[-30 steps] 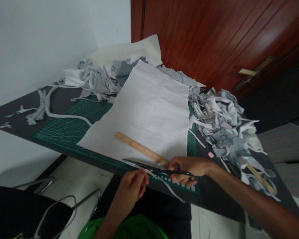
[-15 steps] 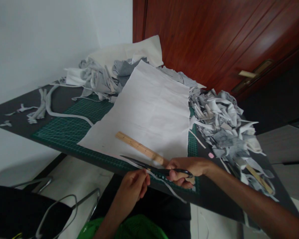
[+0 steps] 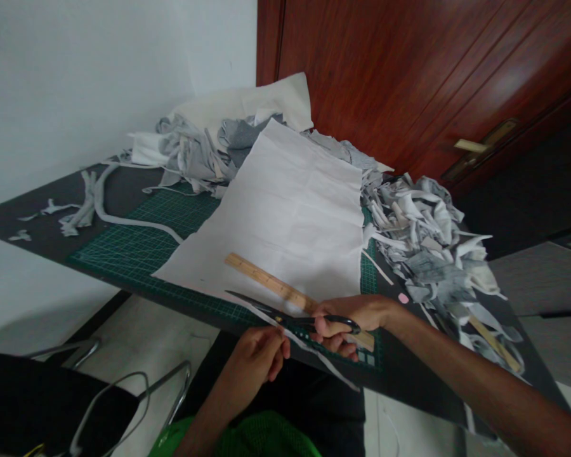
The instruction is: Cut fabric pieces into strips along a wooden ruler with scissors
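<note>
My right hand [image 3: 347,320] grips black scissors [image 3: 276,314] whose blades point left along the near edge of a white cloth sheet [image 3: 290,216]. A thin cut strip [image 3: 323,362] trails off the table edge below the scissors. My left hand [image 3: 261,352] is closed, pinching that strip just under the blades. A wooden ruler [image 3: 285,293] lies on the cloth right behind the scissors. The cloth rests on a green cutting mat [image 3: 137,244].
A heap of grey and white cloth strips [image 3: 428,235] lies to the right, another pile [image 3: 204,149] at the back. Loose strips [image 3: 90,203] lie at the left on the dark table [image 3: 42,219]. A second wooden stick [image 3: 497,343], a red door [image 3: 409,76] and a metal chair frame [image 3: 124,393] are nearby.
The scissors and my right hand have moved slightly left along the cloth edge, with the blades opened a little. My left hand stays pinching the strip.
</note>
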`<state>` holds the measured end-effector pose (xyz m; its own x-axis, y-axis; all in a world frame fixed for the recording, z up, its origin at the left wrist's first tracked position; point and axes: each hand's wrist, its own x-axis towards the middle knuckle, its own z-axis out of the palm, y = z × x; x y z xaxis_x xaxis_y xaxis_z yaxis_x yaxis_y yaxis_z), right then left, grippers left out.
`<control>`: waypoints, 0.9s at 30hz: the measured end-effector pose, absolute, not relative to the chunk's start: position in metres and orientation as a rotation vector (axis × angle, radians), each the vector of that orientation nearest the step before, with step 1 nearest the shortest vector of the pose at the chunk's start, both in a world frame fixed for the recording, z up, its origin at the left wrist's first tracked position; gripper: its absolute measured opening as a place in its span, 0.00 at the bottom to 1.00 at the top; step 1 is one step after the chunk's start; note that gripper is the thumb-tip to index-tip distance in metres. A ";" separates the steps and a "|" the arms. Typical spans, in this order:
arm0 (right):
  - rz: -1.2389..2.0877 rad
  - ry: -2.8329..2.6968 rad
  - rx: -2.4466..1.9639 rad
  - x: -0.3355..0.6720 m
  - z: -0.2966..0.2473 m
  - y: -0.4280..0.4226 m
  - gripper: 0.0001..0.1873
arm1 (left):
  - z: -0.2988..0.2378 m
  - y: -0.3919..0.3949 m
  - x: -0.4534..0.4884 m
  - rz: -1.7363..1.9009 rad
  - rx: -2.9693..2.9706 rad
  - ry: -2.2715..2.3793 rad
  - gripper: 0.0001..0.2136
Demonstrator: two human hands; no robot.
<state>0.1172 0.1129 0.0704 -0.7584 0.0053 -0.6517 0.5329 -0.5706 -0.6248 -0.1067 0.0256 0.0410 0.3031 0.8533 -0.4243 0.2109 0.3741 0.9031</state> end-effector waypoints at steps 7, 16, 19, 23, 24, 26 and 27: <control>-2.336 1.286 0.782 0.106 0.090 0.122 0.42 | 0.044 0.025 -0.107 0.564 1.142 1.212 0.23; -2.313 1.308 0.806 0.095 0.090 0.125 0.42 | 0.042 0.022 -0.108 0.563 1.175 1.202 0.23; -2.319 1.324 0.796 0.093 0.089 0.124 0.42 | 0.041 0.023 -0.109 0.566 1.165 1.190 0.23; -2.335 1.348 0.759 0.092 0.089 0.123 0.42 | 0.038 0.022 -0.110 0.565 1.173 1.181 0.24; -2.339 1.359 0.755 0.091 0.089 0.123 0.41 | 0.038 0.022 -0.110 0.565 1.179 1.184 0.24; -2.345 1.371 0.753 0.091 0.088 0.122 0.41 | 0.039 0.022 -0.110 0.565 1.185 1.192 0.24; -2.348 1.365 0.755 0.091 0.088 0.122 0.41 | 0.040 0.022 -0.110 0.564 1.186 1.193 0.24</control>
<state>0.0914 0.1219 0.0878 -0.8087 -0.0112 -0.5881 0.5167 -0.4914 -0.7011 -0.1101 0.0225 0.0397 0.3351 0.8517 -0.4029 0.2290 0.3412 0.9117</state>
